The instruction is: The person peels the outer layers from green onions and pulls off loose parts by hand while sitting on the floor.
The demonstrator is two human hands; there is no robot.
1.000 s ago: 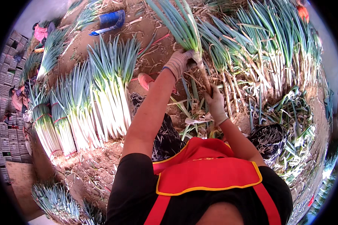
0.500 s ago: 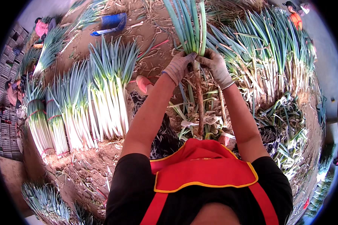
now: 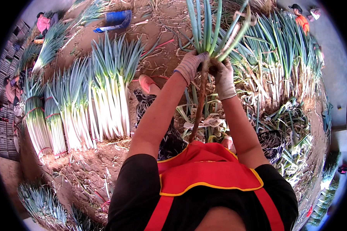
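Both my hands wear pale, soiled work gloves and meet at the neck of one long green onion. Its green leaves fan away from me, while its brown, dirt-coated stalk slants back toward my red apron. My left hand is closed round the plant just below the leaves. With closed fingers, my right hand grips at the base of an outer leaf, which bends off to the right of the others. The fingertips of the right hand are partly hidden behind the plant.
Clean white-stemmed green onions stand in a row at left, beside tied bundles. Unpeeled ones lean at right. Peeled-off leaves heap below them. A blue container lies at the back. Other people are at the far edges.
My hands have shifted slightly right and nearer to me. An outer leaf now splays out to the right, away from the rest. The stalk's lower end has swung left.
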